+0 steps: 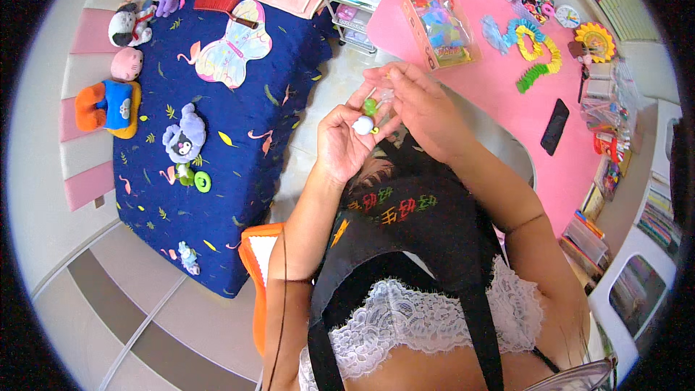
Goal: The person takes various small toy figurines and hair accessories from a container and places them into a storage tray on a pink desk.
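Note:
My left hand point(347, 141) is palm up with its fingers spread. On it lie a small white rounded trinket point(362, 125) with a yellow hooked end and a small green piece point(370, 107). Just right of it, my right hand point(421, 103) has its thumb and fingertips together at a tiny yellowish piece point(389, 75), above the left fingertips. A bit of clear plastic point(384, 95) shows between the hands. Both hands are held in front of my black apron point(402, 195). Beyond them, a cardboard box point(410, 21) with bagged colourful pieces stands on the pink table point(488, 84).
On the pink table lie a black phone point(555, 127) and a paper garland point(551, 57). Left is a bed with a dark blue cover point(233, 136), bearing plush toys, a red brush point(217, 4) and a butterfly-shaped item point(233, 49). A wheeled cart point(353, 24) stands between. An orange chair point(252, 260) is near my left arm.

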Demonstrator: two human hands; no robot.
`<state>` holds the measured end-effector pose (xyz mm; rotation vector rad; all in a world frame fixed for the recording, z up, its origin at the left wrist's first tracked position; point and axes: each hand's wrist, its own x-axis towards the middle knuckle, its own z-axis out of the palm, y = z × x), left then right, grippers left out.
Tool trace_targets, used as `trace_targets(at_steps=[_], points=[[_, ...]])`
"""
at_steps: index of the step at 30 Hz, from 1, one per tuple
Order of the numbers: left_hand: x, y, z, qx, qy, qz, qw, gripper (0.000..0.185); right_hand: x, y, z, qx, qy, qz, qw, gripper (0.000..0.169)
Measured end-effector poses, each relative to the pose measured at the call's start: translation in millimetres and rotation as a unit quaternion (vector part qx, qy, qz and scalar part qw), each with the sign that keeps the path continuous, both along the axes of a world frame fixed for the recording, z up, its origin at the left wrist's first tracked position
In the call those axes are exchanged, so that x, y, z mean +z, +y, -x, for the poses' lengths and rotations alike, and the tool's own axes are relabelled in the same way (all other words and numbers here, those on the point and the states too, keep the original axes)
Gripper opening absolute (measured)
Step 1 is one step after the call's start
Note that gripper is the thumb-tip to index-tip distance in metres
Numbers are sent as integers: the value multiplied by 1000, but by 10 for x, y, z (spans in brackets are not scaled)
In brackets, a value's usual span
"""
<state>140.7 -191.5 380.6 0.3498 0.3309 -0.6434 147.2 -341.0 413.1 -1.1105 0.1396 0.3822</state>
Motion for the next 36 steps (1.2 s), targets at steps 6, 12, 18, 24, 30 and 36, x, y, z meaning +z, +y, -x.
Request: trace_targets(at_steps=[6,12,18,24,30,36], points=[[-156,191,214,0,4,69,998,44,22,289,337,-54,-22,5,998,22],[-261,354,235,53,88,364,926,47,107,-30,710,-171,46,-18,984,22],[-96,304,163,103,-10,369,924,46,-17,-309,818,-103,101,-26,989,18],[71,-126,143,179,-87,271,942,44,243,-188,623,72,-142,291,944,20],[180,-488,186,192,-119,245,943,44,234,-299,531,8,-343,367,865,25],[189,-558,264,169,-136,202,955,44,170,-418,506,18,-476,375,795,18]])
